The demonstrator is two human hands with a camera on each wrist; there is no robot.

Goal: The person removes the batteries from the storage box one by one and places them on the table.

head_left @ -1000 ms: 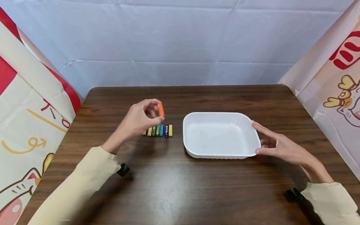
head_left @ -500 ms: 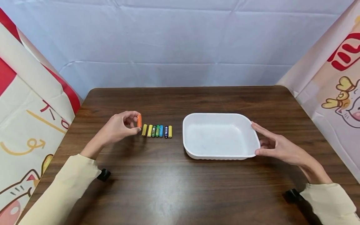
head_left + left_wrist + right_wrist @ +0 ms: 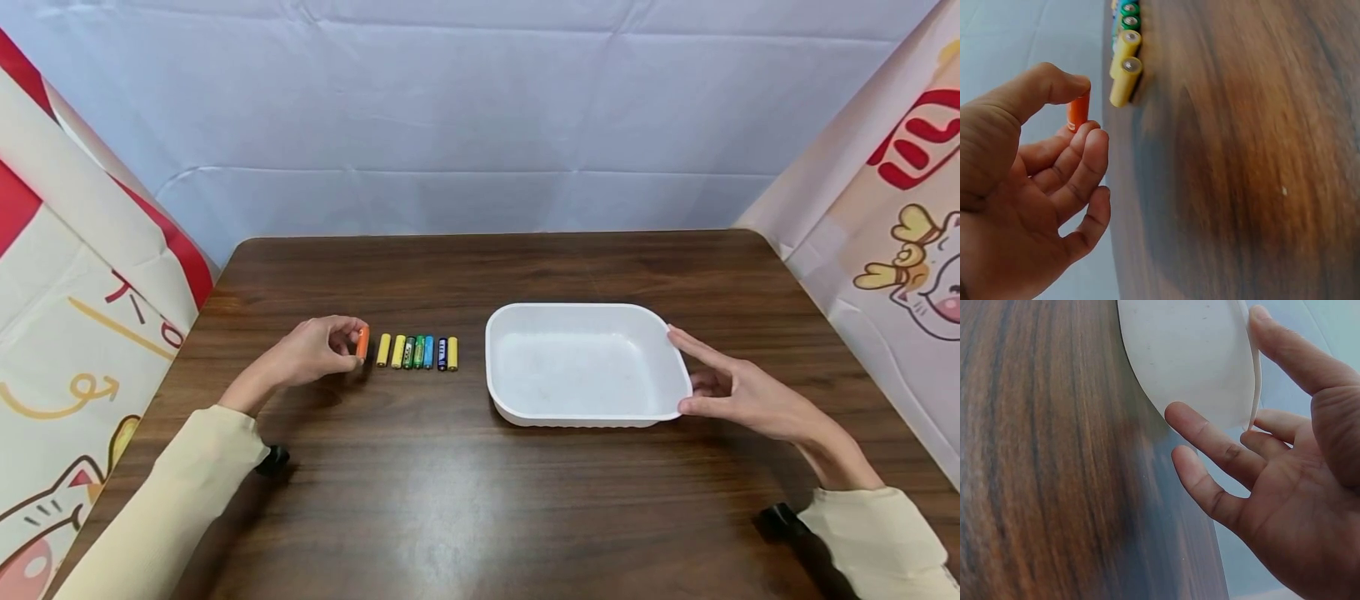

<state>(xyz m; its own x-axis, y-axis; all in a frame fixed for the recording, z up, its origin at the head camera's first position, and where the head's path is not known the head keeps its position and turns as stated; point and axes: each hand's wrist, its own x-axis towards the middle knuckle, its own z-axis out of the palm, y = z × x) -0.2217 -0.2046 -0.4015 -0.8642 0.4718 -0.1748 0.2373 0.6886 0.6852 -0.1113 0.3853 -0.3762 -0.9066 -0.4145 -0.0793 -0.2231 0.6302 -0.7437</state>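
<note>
My left hand (image 3: pixel 311 350) pinches an orange battery (image 3: pixel 363 342) between thumb and fingertips, at the left end of a row of batteries. The left wrist view shows the thumb on one end of it; whether it touches the table cannot be told. Beside it, slightly apart, lies a yellow battery (image 3: pixel 383 350), followed by further yellow, green, blue (image 3: pixel 429 352) and dark blue batteries (image 3: pixel 442 353) side by side. To their right stands a white plastic basin (image 3: pixel 588 417) with nothing in it. My right hand (image 3: pixel 757 400) holds its right end, thumb and fingers spread along the rim.
Everything rests on a dark wood-grain table (image 3: pixel 450 500). A pale cloth (image 3: pixel 465 108) hangs behind its far edge, and printed cloths (image 3: pixel 67 350) hang on both sides. Bare wood lies between the batteries and the basin.
My left hand has carried the orange battery left and down, from above the row to its left end, uncovering the yellow batteries there. The right hand and basin have stayed in place.
</note>
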